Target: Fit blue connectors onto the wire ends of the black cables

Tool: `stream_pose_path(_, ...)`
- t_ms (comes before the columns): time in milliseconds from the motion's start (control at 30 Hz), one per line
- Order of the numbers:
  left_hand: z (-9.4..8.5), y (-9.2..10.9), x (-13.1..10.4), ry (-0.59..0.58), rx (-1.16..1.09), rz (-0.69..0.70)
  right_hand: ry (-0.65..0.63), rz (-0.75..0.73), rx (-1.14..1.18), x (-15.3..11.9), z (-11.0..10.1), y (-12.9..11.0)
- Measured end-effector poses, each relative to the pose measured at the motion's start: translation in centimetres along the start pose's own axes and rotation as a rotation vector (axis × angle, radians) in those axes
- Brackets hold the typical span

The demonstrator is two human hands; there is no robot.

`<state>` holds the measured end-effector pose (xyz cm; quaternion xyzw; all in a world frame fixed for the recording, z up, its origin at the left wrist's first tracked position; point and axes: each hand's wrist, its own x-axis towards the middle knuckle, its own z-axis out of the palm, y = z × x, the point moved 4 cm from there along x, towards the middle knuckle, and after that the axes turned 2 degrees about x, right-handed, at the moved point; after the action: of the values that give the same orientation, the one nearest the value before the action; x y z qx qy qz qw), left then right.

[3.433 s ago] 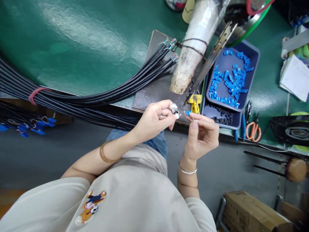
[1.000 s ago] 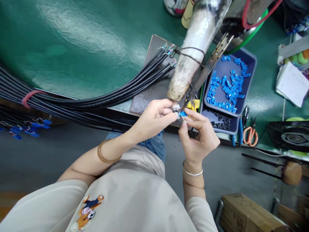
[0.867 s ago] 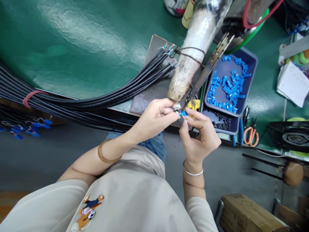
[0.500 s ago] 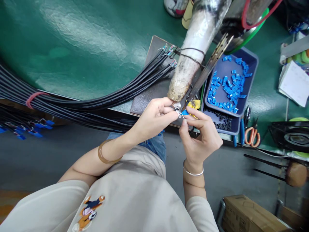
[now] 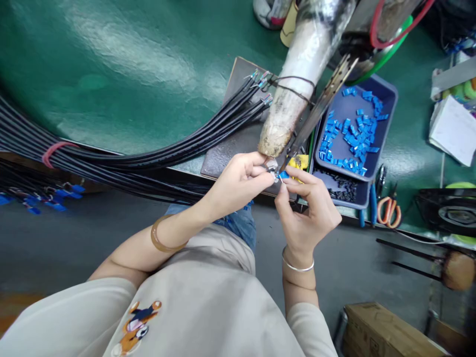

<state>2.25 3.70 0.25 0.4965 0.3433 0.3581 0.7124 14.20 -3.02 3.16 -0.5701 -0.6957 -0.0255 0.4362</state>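
Note:
My left hand (image 5: 238,178) is closed in a pinch beneath the hose's end, with a small pale, shiny piece at its fingertips that I cannot make out clearly. Facing it, my right hand (image 5: 310,206) pinches a small blue connector (image 5: 284,174) close to the left fingertips. A thin light wire (image 5: 280,180) shows by the right thumb. Just above both hands comes down a long perforated metal tool (image 5: 316,111), its lower tip near the connector. Beside it hangs a plastic-wrapped white hose (image 5: 292,91).
Black cables (image 5: 148,158) with stripped coloured ends lie leftward over a dark board (image 5: 223,151). At right stand a tray (image 5: 390,99) of blue connectors, a lower tray (image 5: 349,201) of small black parts, orange-handled pliers (image 5: 389,210) and a yellow piece (image 5: 300,161).
My right hand and the blue connector have shifted very slightly left, closer to my left fingertips. My left hand holds its place.

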Motion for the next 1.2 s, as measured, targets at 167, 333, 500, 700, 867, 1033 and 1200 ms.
stream_pose_path(167,0.0,0.6,-0.1,-0.002,-0.006,-0.003,-0.001,0.006,0.003,0.3,-0.1,-0.3)
stream_pose_path(333,0.0,0.9,-0.1,-0.015,0.003,-0.025,-0.006,0.001,0.0,0.2,-0.2,-0.3)
stream_pose_path(500,0.0,0.3,0.0,-0.005,0.009,-0.023,-0.017,0.003,0.009,0.1,-0.1,-0.1)
stream_pose_path(700,-0.1,0.0,-0.2,-0.011,0.01,-0.005,0.008,0.009,-0.015,0.3,-0.3,-0.5)
stream_pose_path(867,-0.2,-0.1,-0.2,-0.015,0.041,-0.01,-0.003,-0.015,-0.035,0.2,-0.3,-0.7)
stream_pose_path(1033,-0.3,-0.3,-0.1,-0.027,0.061,-0.034,-0.018,-0.058,-0.083,-0.1,-0.1,-0.5)
stream_pose_path(1200,-0.2,-0.5,-0.1,-0.037,0.05,-0.033,-0.006,-0.057,-0.104,-0.2,0.0,-0.4)
